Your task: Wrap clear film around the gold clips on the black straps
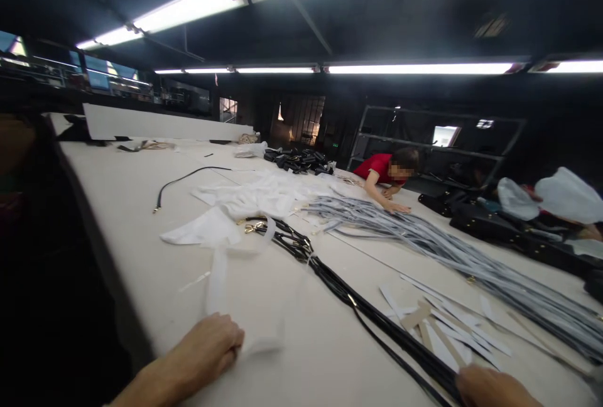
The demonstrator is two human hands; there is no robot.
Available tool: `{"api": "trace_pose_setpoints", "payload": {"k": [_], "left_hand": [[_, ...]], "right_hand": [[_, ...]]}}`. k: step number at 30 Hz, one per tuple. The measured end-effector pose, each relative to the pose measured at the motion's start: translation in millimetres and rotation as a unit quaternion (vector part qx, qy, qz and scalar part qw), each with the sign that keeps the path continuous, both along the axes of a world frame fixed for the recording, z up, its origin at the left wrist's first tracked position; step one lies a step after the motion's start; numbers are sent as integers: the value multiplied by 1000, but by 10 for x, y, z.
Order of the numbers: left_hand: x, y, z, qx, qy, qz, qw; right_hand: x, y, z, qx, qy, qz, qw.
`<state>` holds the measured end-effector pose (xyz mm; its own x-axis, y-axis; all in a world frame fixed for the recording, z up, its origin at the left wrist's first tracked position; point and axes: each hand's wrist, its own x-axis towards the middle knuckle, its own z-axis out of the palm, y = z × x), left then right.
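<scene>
My left hand (207, 345) rests near the table's front edge with its fingers curled, pressing on a thin clear plastic strip (219, 281) that runs away from me. My right hand (490, 388) sits at the bottom right, fingers closed over the near end of a bundle of black straps (339, 287). The straps stretch diagonally across the table (122, 187) to gold clasps (254, 226) beside crumpled white wrapping (245, 203).
A long sheaf of grey straps (471, 262) lies on the right. White and tan paper strips (443, 325) are scattered near my right hand. A single black strap (183, 178) lies far left. Across the table a person in a red shirt (379, 168) leans on it. Black bags (509, 231) sit far right.
</scene>
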<state>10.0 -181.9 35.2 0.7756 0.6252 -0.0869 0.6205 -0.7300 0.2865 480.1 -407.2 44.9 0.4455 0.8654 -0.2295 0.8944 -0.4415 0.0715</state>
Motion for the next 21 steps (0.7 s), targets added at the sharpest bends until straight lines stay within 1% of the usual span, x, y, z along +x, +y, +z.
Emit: {"api": "trace_pose_setpoints", "payload": {"k": [1,2,4,5,6,7,8,9,11,13,15,16,17,19,21], "left_hand": [[-214,16,27,8,33,15,999],[-408,38,67,17,53,34,998],[-685,77,176,34,41,77,996],[-742,82,239,36,21,94,995],[-735,73,302,30,0,103,994],[-660,47,356,15,-18,103,994],[-523,6,395,-9,-31,97,995],[-332,-50,412,-39,-44,79,995],[152,-195,370,-84,-78,31,993],[666,-363,231,-112,-118,-43,986],[1104,-524,42,-124,-97,-120,980],[1274,-592,-52,-127,-62,-143,980],[1405,-648,-135,-131,-30,-147,980],[1554,-718,-250,-138,-4,-122,983],[1578,-741,-287,-149,-40,-84,984]], "right_hand": [[-119,128,110,-11,-1,18,1000],[-265,292,210,13,7,35,999],[-590,684,344,71,53,88,992],[-747,888,371,94,75,109,987],[-890,1087,370,106,83,127,983],[-1015,1271,346,115,87,138,980],[-1121,1437,304,117,87,144,979],[-1208,1581,251,117,82,146,979],[-1332,1801,138,113,70,141,981],[-1404,1938,46,109,55,135,983],[-1437,2019,-6,106,44,128,985],[-1441,2045,-17,104,40,125,986],[-1438,2067,-21,102,37,123,986],[-1415,2101,-11,97,35,116,988],[-1378,2129,13,89,36,106,990]]}}
